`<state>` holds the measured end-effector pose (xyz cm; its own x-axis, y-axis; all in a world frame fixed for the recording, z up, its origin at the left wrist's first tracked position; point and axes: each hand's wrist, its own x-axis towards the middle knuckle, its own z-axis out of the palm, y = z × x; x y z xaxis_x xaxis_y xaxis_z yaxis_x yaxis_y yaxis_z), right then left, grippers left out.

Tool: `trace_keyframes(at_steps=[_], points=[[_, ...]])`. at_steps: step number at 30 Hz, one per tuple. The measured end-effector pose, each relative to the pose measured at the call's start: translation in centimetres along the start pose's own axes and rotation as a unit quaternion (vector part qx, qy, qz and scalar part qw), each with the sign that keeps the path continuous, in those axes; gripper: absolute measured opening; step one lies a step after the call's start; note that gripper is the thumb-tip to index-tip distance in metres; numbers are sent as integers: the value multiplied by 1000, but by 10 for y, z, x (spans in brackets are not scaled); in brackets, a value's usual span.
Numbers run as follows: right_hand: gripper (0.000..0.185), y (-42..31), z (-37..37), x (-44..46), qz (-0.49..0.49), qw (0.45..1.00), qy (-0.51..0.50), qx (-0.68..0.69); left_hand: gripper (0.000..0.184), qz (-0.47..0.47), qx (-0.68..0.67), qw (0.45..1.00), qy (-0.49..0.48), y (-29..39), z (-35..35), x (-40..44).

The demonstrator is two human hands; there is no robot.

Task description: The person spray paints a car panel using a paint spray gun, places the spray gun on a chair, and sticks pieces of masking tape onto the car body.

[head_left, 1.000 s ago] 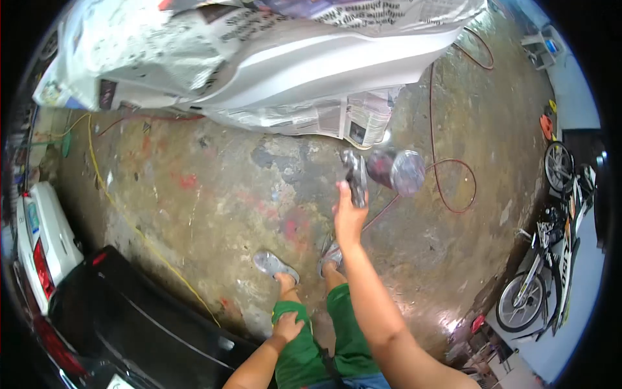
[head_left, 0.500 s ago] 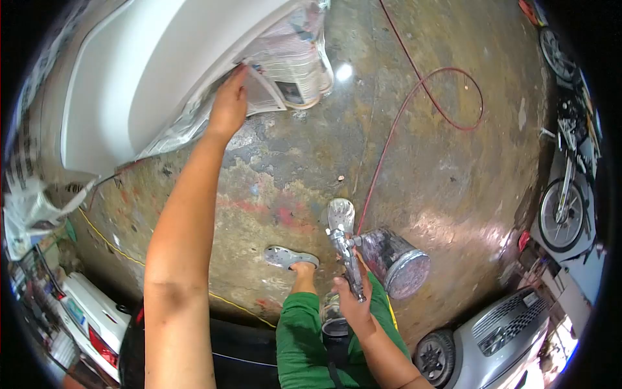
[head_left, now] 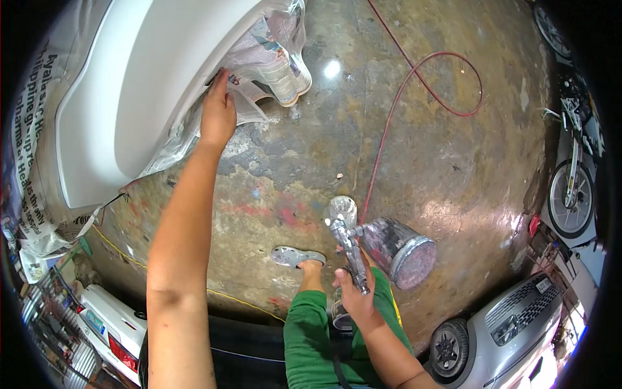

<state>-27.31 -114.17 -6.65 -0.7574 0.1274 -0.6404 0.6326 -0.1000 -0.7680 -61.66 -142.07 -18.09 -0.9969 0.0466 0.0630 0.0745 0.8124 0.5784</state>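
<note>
A smooth white car body panel [head_left: 146, 84] fills the upper left, with newspaper masking [head_left: 278, 68] and clear plastic along its lower edge. My left hand [head_left: 219, 118] reaches to that edge with fingers stretched out against the newspaper; its fingertips are partly hidden there. Low in front of my legs, my right hand [head_left: 357, 297] grips a paint-stained metal spray gun [head_left: 348, 249]. The gun's paint-smeared cup [head_left: 392, 249] leans to the right, its round lid facing up towards me.
A red hose [head_left: 387, 142] runs over the stained concrete floor [head_left: 291, 162] and loops at the right. Behind me stand a silver car [head_left: 518, 324] and a white car [head_left: 116, 324]. Motorcycles [head_left: 570, 194] line the right side. A yellow cord [head_left: 246, 303] crosses the floor.
The view has shifted, so the panel sits lower and further left. My left hand stays at the panel's edge, and the newspaper beside it has bent. My right hand still holds the spray gun.
</note>
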Motion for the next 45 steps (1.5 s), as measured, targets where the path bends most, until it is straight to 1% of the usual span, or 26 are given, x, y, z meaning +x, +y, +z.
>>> trace_keyframes(at_steps=[1,3,5,8,9,10,11,12,13,14,15,16,17,18,21,24,26,30,32,33,36,37,40,42,45], points=[[60,4,-1,2,-15,1000,-4,-18,45,-1,7,1000,13,2,1,-2],[59,9,-1,3,-20,1000,-8,-21,41,-46,-51,997,-30,7,0,-14],[59,2,9,8,-3,1000,-15,9,37,-98,-102,988,-68,16,-1,-41],[58,-35,37,28,8,998,-36,56,34,-178,-163,966,-97,44,1,-130],[56,-38,48,35,31,998,-35,39,35,-246,-152,948,-131,46,3,-169],[56,-37,60,43,-23,999,-40,19,37,-294,-267,911,-108,44,11,-222],[55,-32,73,54,-77,996,-45,0,37,-295,-196,927,-123,55,6,-274],[55,-31,86,63,-130,990,-51,-19,40,-276,-162,941,-104,47,20,-350],[55,-34,98,71,-144,987,-53,-39,44,-355,-124,908,-184,64,6,-407],[54,-36,111,79,-158,984,-54,-59,53,-340,-68,904,-250,75,2,-481],[54,-37,123,85,-172,980,-56,-80,59,-380,5,853,-359,111,-24,-513],[54,-38,134,89,-189,977,-53,-86,65,-354,71,864,-352,130,-26,-588],[54,-40,146,93,-207,973,-49,-92,67,-434,67,818,-372,157,-36,-615],[53,-42,158,97,-226,968,-45,-97,68,-510,61,765,-389,178,-44,-624],[52,-41,185,102,-263,957,-17,-123,68,-538,13,783,-313,185,-45,-620],[51,-26,204,113,-298,944,-12,-139,65,-519,61,798,-300,176,-28,-633],[53,-20,211,115,-219,966,-48,-128,62,-523,47,800,-291,172,-31,-637],[51,-18,213,121,-231,958,-35,-168,59,-530,42,798,-285,168,-36,-646],[49,-25,211,122,-245,950,-6,-196,59,-536,32,794,-285,168,-39,-648],[45,-31,211,119,-265,947,5,-180,59,-538,27,792,-286,167,-39,-650],[43,-27,209,125,-320,924,83,-192,59,-533,19,795,-289,165,-40,-655],[46,-26,207,122,-287,931,97,-202,59,-533,15,794,-292,164,-41,-656],[51,-16,209,111,-243,954,109,-134,60,-537,7,788,-302,161,-42,-659],[55,-8,212,100,-239,955,94,-146,61,-541,5,780,-313,160,-44,-659],[56,-1,221,74,-224,959,54,-166,61,-550,-2,771,-322,157,-49,-656]])
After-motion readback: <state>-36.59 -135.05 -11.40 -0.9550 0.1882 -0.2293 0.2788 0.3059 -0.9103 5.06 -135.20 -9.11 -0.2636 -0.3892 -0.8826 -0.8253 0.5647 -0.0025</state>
